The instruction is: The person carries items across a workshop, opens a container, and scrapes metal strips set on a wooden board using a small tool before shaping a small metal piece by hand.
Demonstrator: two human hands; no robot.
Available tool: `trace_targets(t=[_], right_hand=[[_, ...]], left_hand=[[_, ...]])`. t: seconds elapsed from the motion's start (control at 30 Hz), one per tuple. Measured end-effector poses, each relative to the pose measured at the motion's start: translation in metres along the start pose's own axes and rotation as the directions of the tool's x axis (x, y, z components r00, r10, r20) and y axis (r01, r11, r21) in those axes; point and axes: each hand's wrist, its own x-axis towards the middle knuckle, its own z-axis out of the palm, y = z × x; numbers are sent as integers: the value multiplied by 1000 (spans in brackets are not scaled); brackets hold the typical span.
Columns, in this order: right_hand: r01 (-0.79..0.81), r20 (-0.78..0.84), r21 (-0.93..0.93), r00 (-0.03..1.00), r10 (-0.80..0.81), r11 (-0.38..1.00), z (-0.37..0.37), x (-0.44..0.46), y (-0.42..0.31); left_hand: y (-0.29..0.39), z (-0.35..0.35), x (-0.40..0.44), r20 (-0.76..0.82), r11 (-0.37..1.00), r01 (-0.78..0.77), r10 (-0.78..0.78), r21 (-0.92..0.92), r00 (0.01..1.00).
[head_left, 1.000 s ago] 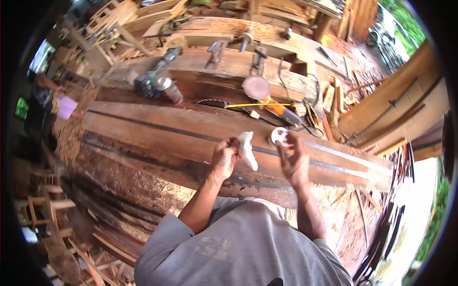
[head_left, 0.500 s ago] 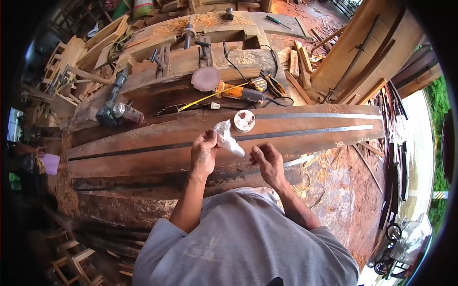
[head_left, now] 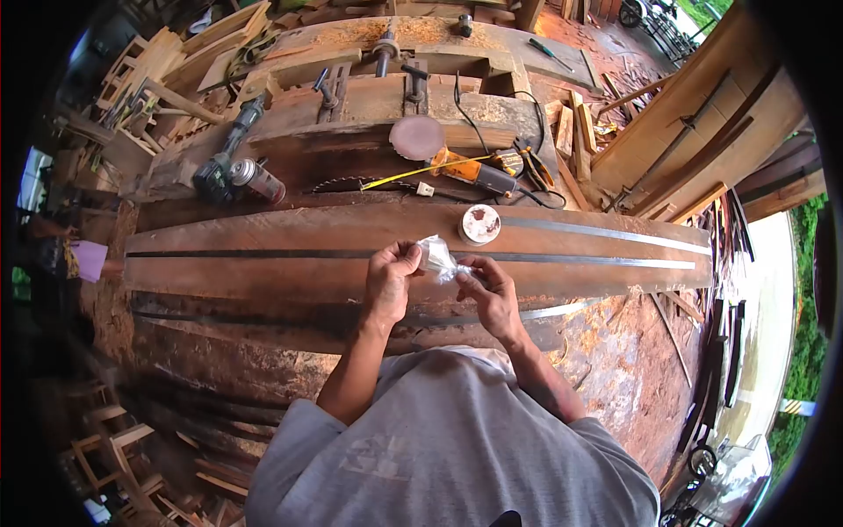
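Has brought the right grip (head_left: 493,299) in since the earlier frame, from just apart to pinched on the right end of the plastic bag (head_left: 436,255). Keeps the left grip (head_left: 386,277) clamped on the opposite end, holding it between both grips over a wooden board (head_left: 263,274), with a round white tub (head_left: 480,226) just beyond and an orange power tool (head_left: 470,172) farther out.

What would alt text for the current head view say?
A person's left hand and right hand pinch crumpled whitish plastic above a wooden board with long strips. A round white container sits on the board; an orange power tool lies beyond.
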Motion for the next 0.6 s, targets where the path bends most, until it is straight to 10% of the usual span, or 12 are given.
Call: trace_targets(t=[0.2,0.3,0.4,0.6], right_hand=[[-35,-30,10,999,36,999,-11,1,16],[169,-167,-278,961,-220,946,7,-14,-7],[503,131,-608,827,-547,614,21,-7,-27],[271,-6,-340,957,-290,900,29,0,7]], left_hand=[[13,0,1,28,976,53,-48,-213,998],[15,3,-3,67,989,53,-44,-138,997],[19,11,-4,47,993,84,-81,-78,996],[28,20,-15,-17,1000,-16,16,0,1000]])
